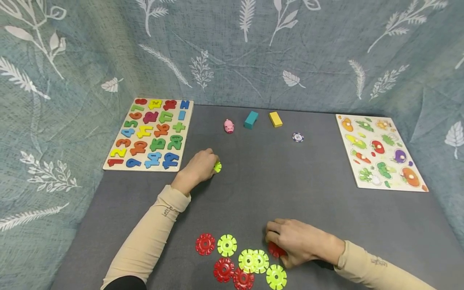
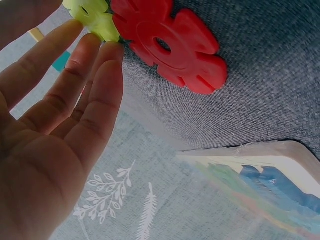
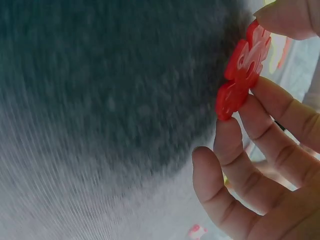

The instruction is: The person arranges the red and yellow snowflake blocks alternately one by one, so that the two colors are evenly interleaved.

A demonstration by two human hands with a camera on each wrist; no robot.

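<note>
My left hand (image 1: 198, 168) pinches a yellow-green interlocking disc (image 1: 217, 166) beside the number board. In the left wrist view, a red interlocking disc (image 2: 172, 45) lies against that yellow-green one; whether they are joined cannot be told. The head view hides this red piece behind the hand. Lower right, my right hand (image 1: 297, 242) holds another red interlocking disc (image 3: 245, 72) by its edges, between thumb and fingertips. Just left of it is a loose group of notched discs, with two overlapping yellow-green discs (image 1: 253, 261), a red disc (image 1: 224, 270) and several others.
A wooden number board (image 1: 143, 166) lies at the left, and a vegetable puzzle board (image 1: 366, 155) at the right. Along the back are a pink pig (image 1: 228, 126), a teal block (image 1: 251, 120), a yellow block (image 1: 275, 119) and a poker chip (image 1: 298, 137). Patterned cloth (image 1: 232, 60) hangs behind.
</note>
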